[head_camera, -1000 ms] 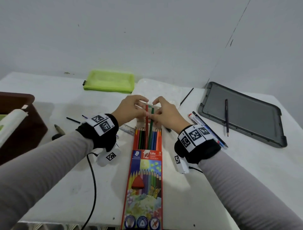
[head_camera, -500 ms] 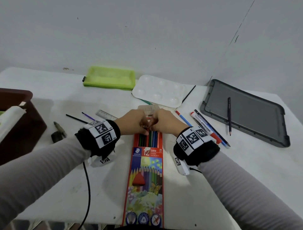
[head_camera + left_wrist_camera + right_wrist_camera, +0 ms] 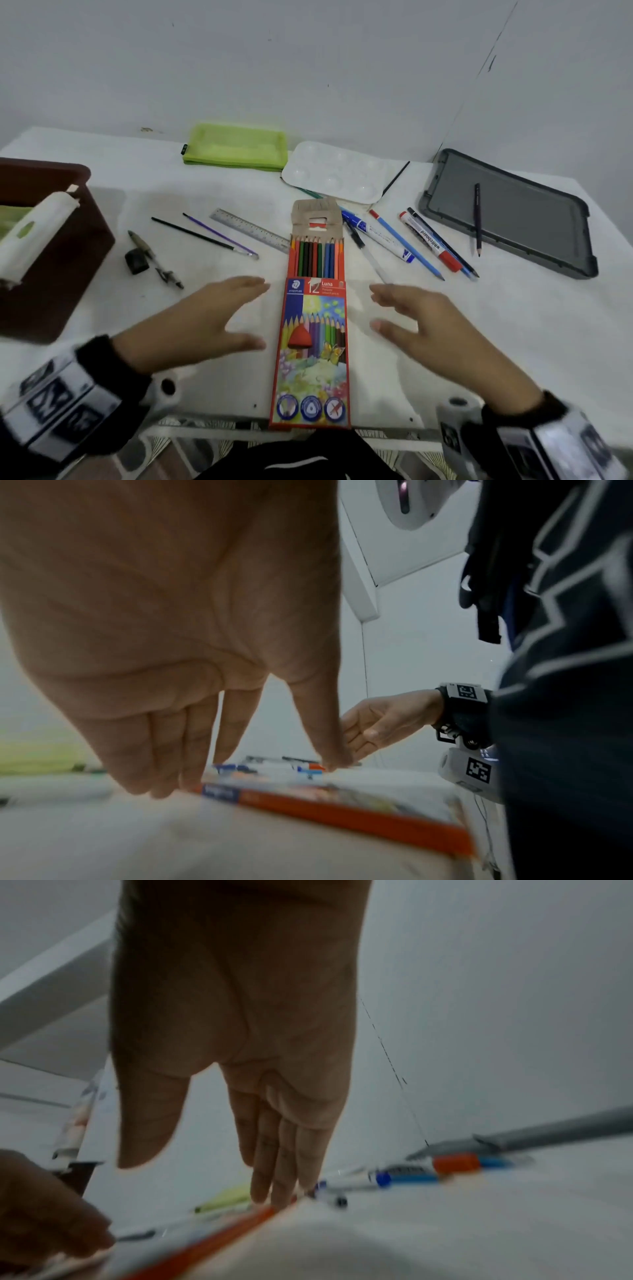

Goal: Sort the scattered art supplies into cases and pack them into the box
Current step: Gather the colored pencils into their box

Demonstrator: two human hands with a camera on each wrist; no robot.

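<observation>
Left hand point(image 3: 178, 631) spread, fingers point(image 3: 137, 761) above the pencil box point(image 3: 342, 813).

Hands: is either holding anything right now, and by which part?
Nothing is held. The left hand and right hand are open, fingers straight, either side of the pencil box, not gripping it.

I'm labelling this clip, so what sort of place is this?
Probably a plain indoor craft or study table against a bare wall: a box of coloured pencils, a white paint palette and a metal ruler lie on it.
</observation>
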